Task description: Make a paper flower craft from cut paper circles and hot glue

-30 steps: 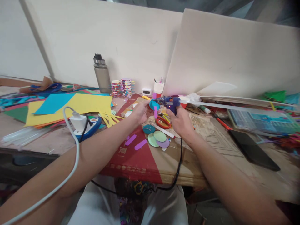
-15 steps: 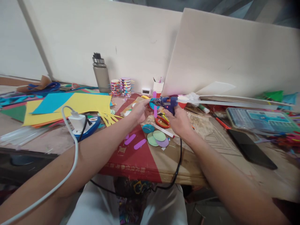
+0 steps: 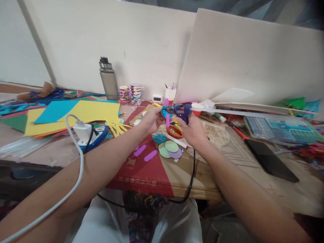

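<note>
My right hand (image 3: 193, 131) is closed round the grip of a blue glue gun (image 3: 182, 110), whose black cord (image 3: 191, 182) drops over the table edge. Its nozzle points left at a teal paper disc (image 3: 165, 113) with a pink strip (image 3: 167, 119) across it. My left hand (image 3: 151, 120) pinches that disc piece from the left, just above the table. Below the hands lie orange-handled scissors (image 3: 175, 131), a teal disc (image 3: 160, 138), a stack of green and purple discs (image 3: 170, 148) and two loose pink strips (image 3: 145, 153).
Yellow and blue paper sheets (image 3: 76, 113) cover the left. A white charger (image 3: 83, 131) with a white cable sits front left. A grey bottle (image 3: 108, 81) and stacked discs (image 3: 131, 93) stand at the back. A black phone (image 3: 270, 160) lies right, near a plastic box (image 3: 278, 128).
Both hands and the glue gun have shifted very slightly left and up; the grips are unchanged.
</note>
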Demonstrator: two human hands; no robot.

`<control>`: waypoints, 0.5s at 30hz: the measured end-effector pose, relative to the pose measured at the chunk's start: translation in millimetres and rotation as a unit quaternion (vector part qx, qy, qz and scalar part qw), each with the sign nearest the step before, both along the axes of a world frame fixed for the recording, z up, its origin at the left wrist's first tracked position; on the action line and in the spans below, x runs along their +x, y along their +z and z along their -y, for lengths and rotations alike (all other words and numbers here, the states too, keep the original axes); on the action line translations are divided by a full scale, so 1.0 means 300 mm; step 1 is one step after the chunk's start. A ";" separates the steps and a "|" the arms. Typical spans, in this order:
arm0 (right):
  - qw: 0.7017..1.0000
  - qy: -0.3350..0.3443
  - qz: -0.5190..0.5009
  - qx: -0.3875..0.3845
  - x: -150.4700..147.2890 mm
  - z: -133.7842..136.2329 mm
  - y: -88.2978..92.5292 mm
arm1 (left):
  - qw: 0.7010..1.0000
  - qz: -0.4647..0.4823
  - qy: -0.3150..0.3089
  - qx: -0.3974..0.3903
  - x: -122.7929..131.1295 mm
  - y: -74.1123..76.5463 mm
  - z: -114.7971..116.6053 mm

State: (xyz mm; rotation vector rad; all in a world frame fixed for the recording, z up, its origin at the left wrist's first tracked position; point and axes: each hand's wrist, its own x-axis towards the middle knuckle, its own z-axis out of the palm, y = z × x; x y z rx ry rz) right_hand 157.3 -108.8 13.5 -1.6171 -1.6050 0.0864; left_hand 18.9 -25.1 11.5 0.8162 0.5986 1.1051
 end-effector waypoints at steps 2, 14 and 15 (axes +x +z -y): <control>1.000 0.005 -0.012 -0.001 0.002 -0.004 -0.004 | 1.000 0.003 -0.002 -0.006 -0.002 -0.002 -0.003; 0.998 0.039 -0.037 0.020 0.021 -0.010 -0.013 | 1.000 -0.016 -0.012 -0.013 0.003 0.004 0.006; 0.999 0.038 -0.031 0.022 0.020 -0.009 -0.012 | 1.000 -0.014 -0.012 -0.014 0.003 0.003 0.005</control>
